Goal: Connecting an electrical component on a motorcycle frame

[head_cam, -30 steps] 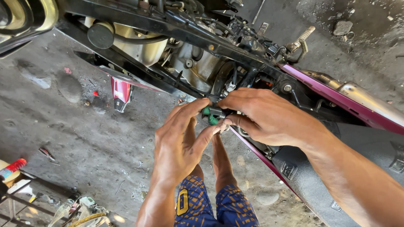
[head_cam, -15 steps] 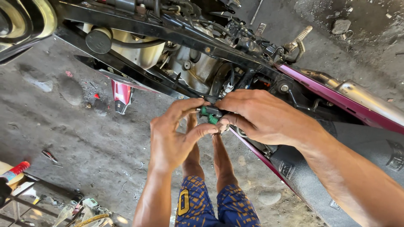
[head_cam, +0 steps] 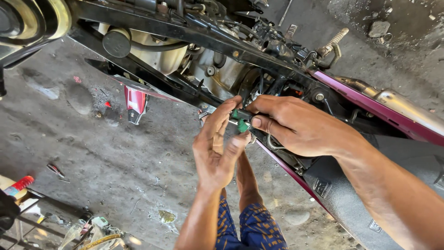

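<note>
Both my hands meet at a small green plug connector (head_cam: 241, 119) beside the open frame of a motorcycle (head_cam: 222, 41). My left hand (head_cam: 216, 148) pinches the connector from below with thumb and fingers. My right hand (head_cam: 296, 125) grips it from the right, its thumb pressed on the green part. Thin wires run from the connector into the bike behind my right hand. The engine (head_cam: 203, 65) sits just above my hands, and the black seat (head_cam: 351, 194) lies under my right forearm.
A maroon side panel (head_cam: 370, 104) and a chrome exhaust (head_cam: 407, 106) run to the right. A red body piece (head_cam: 135, 104) lies on the stained concrete floor (head_cam: 92, 153). Tools and a red-capped bottle (head_cam: 18, 186) clutter the lower left. My leg in blue patterned shorts (head_cam: 249, 227) is below.
My left hand has shifted a little up and right, closing tighter around the green connector. My right hand has stayed on it, nearly still.
</note>
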